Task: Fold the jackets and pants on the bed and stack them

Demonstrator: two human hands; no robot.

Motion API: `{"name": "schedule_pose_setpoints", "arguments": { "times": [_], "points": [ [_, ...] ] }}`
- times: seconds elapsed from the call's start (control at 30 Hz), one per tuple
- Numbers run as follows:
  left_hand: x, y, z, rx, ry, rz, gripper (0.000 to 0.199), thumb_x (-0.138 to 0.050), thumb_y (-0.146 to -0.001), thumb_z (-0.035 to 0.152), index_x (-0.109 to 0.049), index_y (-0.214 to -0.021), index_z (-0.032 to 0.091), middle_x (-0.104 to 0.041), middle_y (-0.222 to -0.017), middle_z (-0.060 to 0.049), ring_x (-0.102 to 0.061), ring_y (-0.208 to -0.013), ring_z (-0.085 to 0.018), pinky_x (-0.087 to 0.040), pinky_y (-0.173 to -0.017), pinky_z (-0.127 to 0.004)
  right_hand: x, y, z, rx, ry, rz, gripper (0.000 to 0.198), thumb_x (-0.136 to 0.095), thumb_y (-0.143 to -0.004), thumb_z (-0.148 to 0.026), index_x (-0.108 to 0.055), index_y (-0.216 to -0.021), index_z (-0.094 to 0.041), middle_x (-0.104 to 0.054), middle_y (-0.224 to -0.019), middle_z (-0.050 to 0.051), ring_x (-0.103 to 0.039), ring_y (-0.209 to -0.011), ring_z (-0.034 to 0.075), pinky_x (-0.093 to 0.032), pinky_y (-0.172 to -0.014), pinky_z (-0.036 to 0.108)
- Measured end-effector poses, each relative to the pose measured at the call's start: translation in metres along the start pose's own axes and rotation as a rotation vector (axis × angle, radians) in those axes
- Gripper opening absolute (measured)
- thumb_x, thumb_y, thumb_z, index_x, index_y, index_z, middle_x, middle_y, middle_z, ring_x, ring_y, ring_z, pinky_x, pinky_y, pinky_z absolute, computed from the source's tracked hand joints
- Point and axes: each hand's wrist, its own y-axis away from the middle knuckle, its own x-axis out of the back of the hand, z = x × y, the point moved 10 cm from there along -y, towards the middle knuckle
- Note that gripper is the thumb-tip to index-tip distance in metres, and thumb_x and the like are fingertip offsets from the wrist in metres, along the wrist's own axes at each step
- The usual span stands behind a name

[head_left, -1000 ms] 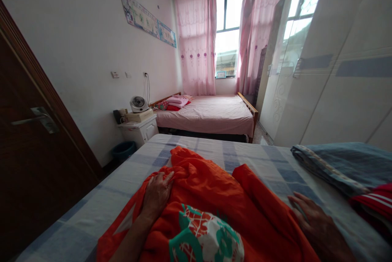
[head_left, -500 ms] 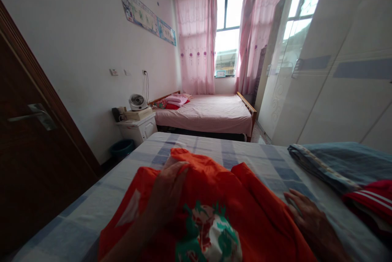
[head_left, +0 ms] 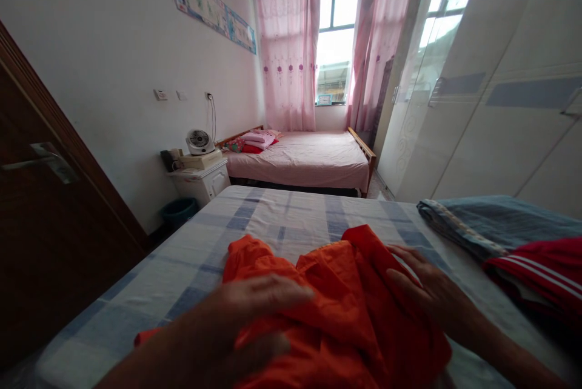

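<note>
An orange-red garment (head_left: 327,292) lies bunched on the blue-and-white checked bed sheet (head_left: 291,213) right in front of me. Above its left part is my left hand (head_left: 245,310), slightly blurred, with fingers apart and nothing held; whether it touches the cloth I cannot tell. My right hand (head_left: 422,280) rests along the garment's right edge, its fingers stretched out and spread against the fabric. The garment's printed design does not show now. Its near end is partly hidden by my left hand and the picture's lower edge.
Folded blue denim (head_left: 491,219) and a red garment with white stripes (head_left: 541,268) lie on the bed at right. Beyond stands a pink-covered bed (head_left: 309,156). A fan (head_left: 199,142) sits on a white cabinet (head_left: 204,180), beside a dark bin (head_left: 179,210). White wardrobes line the right.
The right part of the garment has folded inward, and its print is out of sight. My left hand has come nearer and off its upper left edge; my right hand has moved left onto the cloth.
</note>
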Motion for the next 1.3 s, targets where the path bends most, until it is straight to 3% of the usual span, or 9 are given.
{"name": "schedule_pose_setpoints", "arguments": {
  "times": [0.13,0.23,0.4,0.57,0.73,0.87,1.0,1.17,1.3],
  "points": [
    [-0.008,-0.034,-0.067,0.112,-0.066,-0.177,0.043,-0.042,-0.089,0.039,-0.058,-0.122,0.019,-0.06,-0.125,-0.008,-0.055,-0.113,-0.023,-0.04,-0.099,-0.032,-0.028,0.005,-0.01,-0.027,0.016,-0.104,0.051,-0.046,-0.084,-0.045,-0.051,-0.128,-0.02,-0.055,-0.129,0.011,-0.052,-0.118,0.027,-0.042,-0.1,0.04],
    [-0.057,-0.046,-0.101,0.079,-0.117,-0.322,0.041,-0.052,-0.082,0.029,-0.059,-0.12,0.017,-0.059,-0.124,-0.008,-0.054,-0.113,-0.023,-0.038,-0.101,-0.032,-0.044,0.006,-0.004,-0.052,0.063,-0.127,0.052,-0.047,-0.081,-0.045,-0.054,-0.126,-0.019,-0.058,-0.126,0.012,-0.052,-0.118,0.03,-0.043,-0.098,0.042],
    [-0.112,-0.038,-0.083,-0.083,-0.024,-0.454,0.048,-0.066,-0.074,0.042,-0.059,-0.119,0.029,-0.061,-0.12,-0.001,-0.055,-0.109,-0.023,-0.038,-0.097,-0.031,-0.058,0.002,0.002,-0.029,0.086,-0.127,0.041,-0.048,-0.081,-0.045,-0.063,-0.113,-0.023,-0.067,-0.107,0.011,-0.062,-0.102,0.029,-0.048,-0.087,0.04],
    [-0.117,-0.037,-0.071,-0.056,-0.07,-0.406,0.08,-0.076,-0.057,0.053,-0.049,-0.128,0.029,-0.061,-0.12,-0.004,-0.056,-0.108,-0.027,-0.039,-0.094,-0.033,-0.061,-0.002,-0.002,-0.042,0.056,-0.076,0.034,-0.045,-0.081,-0.042,-0.066,-0.101,-0.025,-0.069,-0.096,0.008,-0.064,-0.09,0.025,-0.049,-0.078,0.035],
    [-0.114,-0.043,-0.069,0.047,-0.037,-0.357,0.015,-0.057,-0.072,0.025,-0.067,-0.084,0.025,-0.069,-0.077,0.002,-0.065,-0.076,-0.02,-0.042,-0.063,-0.023,-0.054,-0.019,-0.028,0.006,-0.094,-0.071,0.025,-0.039,-0.08,-0.034,-0.06,-0.074,-0.023,-0.067,-0.076,0.003,-0.06,-0.067,0.019,-0.045,-0.062,0.028],
    [-0.049,-0.055,-0.05,0.139,0.24,-0.089,0.021,-0.051,-0.072,0.018,-0.066,-0.086,0.021,-0.068,-0.077,0.002,-0.063,-0.078,-0.018,-0.045,-0.066,-0.022,-0.002,-0.056,-0.027,-0.079,-0.223,0.193,0.024,-0.04,-0.078,-0.038,-0.054,-0.071,-0.02,-0.062,-0.068,0.002,-0.055,-0.062,0.018,-0.042,-0.057,0.028],
    [0.01,-0.049,-0.016,0.184,0.25,0.134,0.036,-0.055,-0.075,0.024,-0.064,-0.109,0.02,-0.069,-0.096,0.0,-0.063,-0.087,-0.02,-0.048,-0.076,-0.026,0.05,-0.097,-0.012,-0.119,-0.156,0.462,0.037,-0.041,-0.079,-0.047,-0.059,-0.086,-0.015,-0.063,-0.085,0.009,-0.057,-0.079,0.024,-0.045,-0.071,0.035],
    [-0.057,-0.036,0.023,-0.049,0.217,-0.361,0.038,-0.057,-0.081,0.03,-0.062,-0.118,0.027,-0.068,-0.101,0.0,-0.063,-0.086,-0.016,-0.048,-0.077,-0.023,0.027,-0.102,0.044,-0.27,-0.131,0.391,0.065,-0.047,-0.072,-0.04,-0.046,-0.128,-0.006,-0.048,-0.129,0.021,-0.044,-0.12,0.031,-0.035,-0.101,0.043],
    [-0.068,-0.052,-0.031,0.019,0.117,-0.104,0.033,-0.047,-0.087,0.031,-0.063,-0.114,0.022,-0.065,-0.108,-0.005,-0.06,-0.098,-0.018,-0.045,-0.089,-0.028,-0.016,-0.058,0.084,-0.403,-0.22,0.252,0.063,-0.045,-0.074,-0.041,-0.047,-0.128,-0.008,-0.052,-0.128,0.021,-0.057,-0.108,0.029,-0.046,-0.091,0.041]
  ]
}}
